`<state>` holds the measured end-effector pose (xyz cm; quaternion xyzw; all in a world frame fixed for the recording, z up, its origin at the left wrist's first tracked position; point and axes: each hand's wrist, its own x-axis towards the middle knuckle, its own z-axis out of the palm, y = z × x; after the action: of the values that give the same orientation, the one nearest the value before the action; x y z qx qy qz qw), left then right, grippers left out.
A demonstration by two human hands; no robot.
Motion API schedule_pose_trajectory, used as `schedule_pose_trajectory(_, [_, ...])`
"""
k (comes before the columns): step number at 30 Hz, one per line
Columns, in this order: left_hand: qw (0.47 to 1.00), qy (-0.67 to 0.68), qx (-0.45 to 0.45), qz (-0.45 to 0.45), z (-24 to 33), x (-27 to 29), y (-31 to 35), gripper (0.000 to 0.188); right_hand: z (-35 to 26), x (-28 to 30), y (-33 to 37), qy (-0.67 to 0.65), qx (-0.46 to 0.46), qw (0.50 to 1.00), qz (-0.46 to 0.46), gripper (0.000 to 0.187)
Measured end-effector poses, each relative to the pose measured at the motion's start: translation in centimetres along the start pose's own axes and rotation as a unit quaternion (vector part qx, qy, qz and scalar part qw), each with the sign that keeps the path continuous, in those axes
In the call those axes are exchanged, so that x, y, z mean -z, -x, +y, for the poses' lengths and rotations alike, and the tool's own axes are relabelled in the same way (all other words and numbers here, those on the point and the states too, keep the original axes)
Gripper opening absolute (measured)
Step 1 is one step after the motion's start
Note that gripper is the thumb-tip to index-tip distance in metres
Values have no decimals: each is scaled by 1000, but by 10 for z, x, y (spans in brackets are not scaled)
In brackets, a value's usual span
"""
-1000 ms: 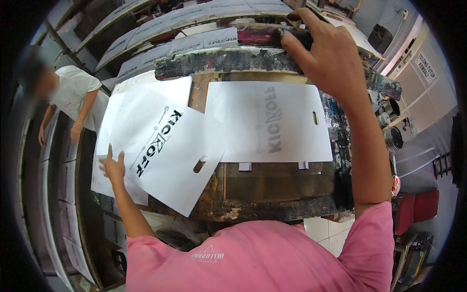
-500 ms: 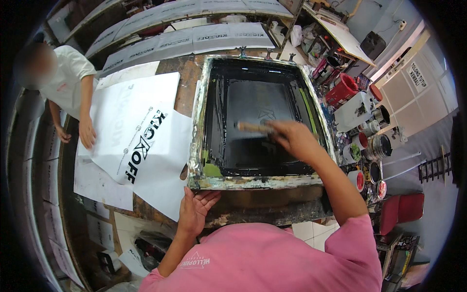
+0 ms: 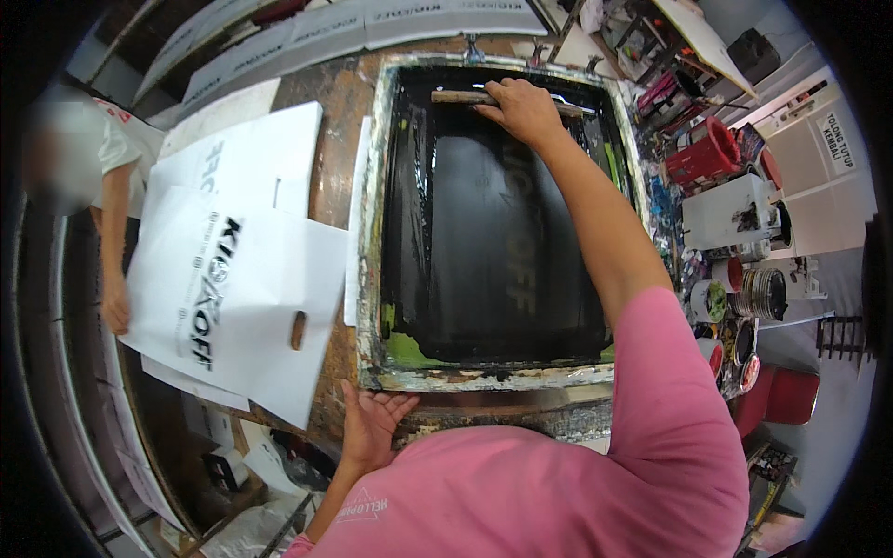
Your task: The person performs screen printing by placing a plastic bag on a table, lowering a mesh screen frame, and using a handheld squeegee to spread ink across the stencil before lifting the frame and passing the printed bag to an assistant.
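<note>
My right hand (image 3: 526,110) is closed round a wooden-handled squeegee (image 3: 456,97) at the far end of a screen printing frame (image 3: 370,251). Black ink (image 3: 456,242) coats the mesh inside, and dark lettering shows faintly through its right part. Green patches (image 3: 409,349) are visible near the mesh corners. Below the frame's near left edge, my left hand (image 3: 377,418) is palm up with fingers stretched out, its fingertips by the wooden rim. Left of the frame, white printed bags (image 3: 260,246) with black lettering lie overlapping on the worktable (image 3: 335,121).
A co-worker's hand (image 3: 114,307) touches the bags' left edge. Ink tubs and cans (image 3: 714,302), a red bucket (image 3: 702,153) and a white container (image 3: 730,209) crowd the right side. Clamps (image 3: 474,48) stand at the frame's far edge. Printed sheets (image 3: 326,28) lie on racks behind.
My right hand has pushed the squeegee to the far end of the screen. The co-worker has drawn a printed bag leftward. My left hand stays by the near edge.
</note>
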<state>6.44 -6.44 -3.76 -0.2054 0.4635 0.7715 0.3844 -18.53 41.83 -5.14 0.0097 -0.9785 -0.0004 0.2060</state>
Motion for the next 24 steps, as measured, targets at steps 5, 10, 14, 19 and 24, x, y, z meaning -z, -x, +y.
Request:
schedule_pose_trajectory(5, [1000, -20, 0, -9, -3, 9, -2, 97, -56, 34, 74, -3, 7, 1000, -9, 35])
schedule_pose_trajectory(10, [999, -35, -9, 12, -3, 8, -5, 100, -118, 87, 172, -55, 4, 998, -32, 36])
schedule_pose_trajectory(14, [999, -33, -23, -25, -2, 5, -5, 103, -169, 136, 242, -100, -25, 993, -57, 43])
schedule_pose_trajectory(19, [996, -55, -51, -45, -5, 6, -5, 111, -199, 179, 270, -106, -49, 983, -144, 37])
schedule_pose_trajectory(24, [994, -48, -77, -54, -9, 1, -3, 120, -196, 198, 258, -103, -63, 983, -141, 36])
